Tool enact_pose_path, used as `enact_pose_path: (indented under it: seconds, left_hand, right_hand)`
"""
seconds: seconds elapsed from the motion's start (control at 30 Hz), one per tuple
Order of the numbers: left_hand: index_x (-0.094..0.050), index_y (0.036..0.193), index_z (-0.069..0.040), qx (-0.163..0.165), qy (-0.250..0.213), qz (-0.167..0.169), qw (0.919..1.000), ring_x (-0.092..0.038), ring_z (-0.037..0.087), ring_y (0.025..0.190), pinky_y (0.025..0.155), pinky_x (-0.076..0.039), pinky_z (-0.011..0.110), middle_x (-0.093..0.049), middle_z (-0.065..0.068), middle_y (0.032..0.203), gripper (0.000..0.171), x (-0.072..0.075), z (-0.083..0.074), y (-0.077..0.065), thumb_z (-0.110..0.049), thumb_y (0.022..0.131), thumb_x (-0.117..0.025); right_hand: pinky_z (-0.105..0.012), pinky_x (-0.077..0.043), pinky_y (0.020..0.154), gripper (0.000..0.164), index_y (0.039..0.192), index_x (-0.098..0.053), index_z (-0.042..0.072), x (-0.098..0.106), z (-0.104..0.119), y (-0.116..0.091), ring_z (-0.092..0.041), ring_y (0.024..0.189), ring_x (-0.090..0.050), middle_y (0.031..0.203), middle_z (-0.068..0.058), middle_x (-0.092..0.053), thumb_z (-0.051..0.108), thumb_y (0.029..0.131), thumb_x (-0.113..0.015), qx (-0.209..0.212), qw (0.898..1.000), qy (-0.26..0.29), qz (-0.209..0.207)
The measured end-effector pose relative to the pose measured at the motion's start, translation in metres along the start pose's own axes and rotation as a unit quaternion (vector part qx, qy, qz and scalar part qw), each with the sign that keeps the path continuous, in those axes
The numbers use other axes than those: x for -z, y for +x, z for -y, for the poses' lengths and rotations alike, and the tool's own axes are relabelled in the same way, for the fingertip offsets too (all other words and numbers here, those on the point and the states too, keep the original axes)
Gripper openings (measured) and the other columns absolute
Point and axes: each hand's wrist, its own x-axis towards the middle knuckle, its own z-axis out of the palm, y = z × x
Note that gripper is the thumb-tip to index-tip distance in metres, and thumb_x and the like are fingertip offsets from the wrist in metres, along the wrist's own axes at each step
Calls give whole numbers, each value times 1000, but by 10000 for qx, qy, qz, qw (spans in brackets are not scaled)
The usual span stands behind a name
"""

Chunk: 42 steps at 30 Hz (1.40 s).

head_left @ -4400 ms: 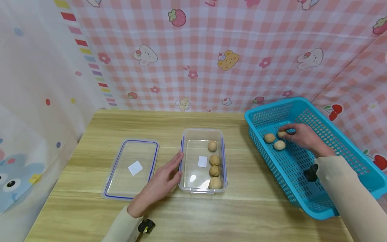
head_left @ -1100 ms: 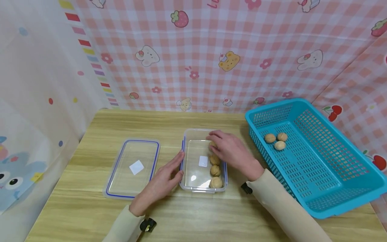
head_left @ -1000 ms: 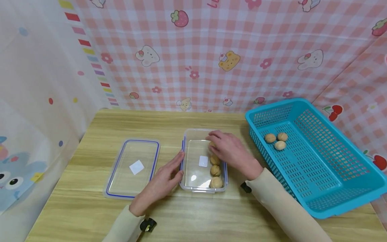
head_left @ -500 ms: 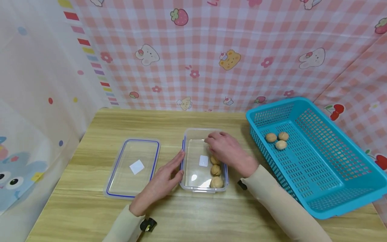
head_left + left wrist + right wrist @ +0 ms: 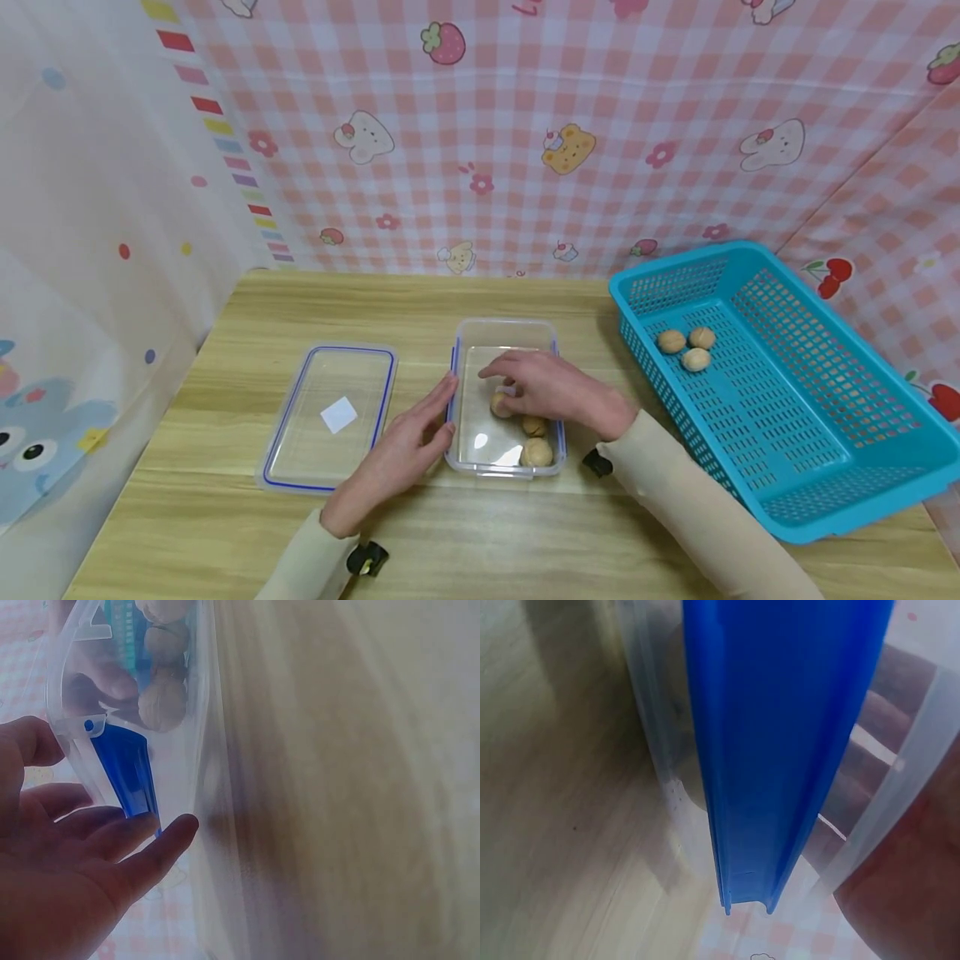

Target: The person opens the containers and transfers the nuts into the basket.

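My left hand [image 5: 401,450] rests its straight fingertips on the left side of a clear plastic box [image 5: 480,472]. In the left wrist view the fingers [image 5: 172,840] lie by the box's blue clasp [image 5: 131,769]. My right hand [image 5: 543,385] reaches over the box's right wall, and its thumb and fingers pinch a walnut [image 5: 500,405] near the middle of the box floor. Two walnuts show along the right wall, a partly covered walnut [image 5: 535,426] and a paler walnut [image 5: 536,453] in the front corner. The hand hides the box's area behind them. Another blue clasp [image 5: 772,742] fills the right wrist view.
A clear lid [image 5: 330,354] with a blue seal and white label lies left of the box. A teal perforated basket [image 5: 806,408] stands at the right, holding three walnuts, one being a pale walnut [image 5: 696,360]. A pink checked cloth [image 5: 480,108] hangs behind the wooden table [image 5: 525,542].
My right hand went from the basket to the box's back right, then moved left and toward the front, where a walnut now shows at its thumb. The left hand stays put.
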Motion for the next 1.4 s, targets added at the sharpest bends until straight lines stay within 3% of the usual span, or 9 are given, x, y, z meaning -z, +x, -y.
enact_pose_path:
  seconds: [0.17, 0.33, 0.67, 1.03, 1.4]
  left_hand:
    - [-33, 160, -4, 113, 17, 28, 9999, -32, 29, 151, 121, -31, 46, -27, 9, 168, 61, 1, -2, 0, -14, 105, -58]
    - [-33, 161, -5, 160, -16, 66, 9998, -31, 28, 151, 122, -30, 45, -27, 8, 168, 62, 2, -3, 0, -15, 105, -57]
    - [-32, 161, -6, 114, -19, 107, 9999, -30, 25, 152, 123, -29, 43, -26, 6, 168, 61, 2, -2, 0, -17, 106, -56]
    - [-34, 159, -4, 6, 43, -19, 10000, -33, 29, 150, 122, -30, 46, -28, 10, 167, 61, 0, 0, 0, -13, 104, -58]
    - [-35, 159, -3, -4, 104, -64, 9999, -34, 31, 150, 121, -31, 47, -29, 11, 167, 61, -1, -1, 1, -12, 104, -59]
  right_hand:
    - [-39, -56, 98, 44, 131, -72, 12, 0, 0, -1, -17, 111, -67, 130, -3, -70, 27, 91, -82, 228, 9995, -115, 186]
    - [-44, -53, 104, 46, 132, -71, 14, -1, -1, -2, -21, 119, -65, 133, -4, -68, 28, 90, -83, 171, 9985, -378, 355]
    - [-42, -58, 92, 34, 123, -75, 13, -7, -3, -6, -21, 105, -70, 117, -2, -73, 23, 91, -81, 337, 9956, -878, -13]
    - [-39, -58, 94, 35, 127, -73, 11, -3, 0, -9, -17, 111, -67, 125, -3, -71, 20, 94, -79, 258, 9982, -276, -463]
    - [-38, -59, 92, 34, 126, -73, 11, 10, 16, -28, -16, 110, -66, 127, -1, -70, 17, 93, -80, -54, 9946, 155, -1021]
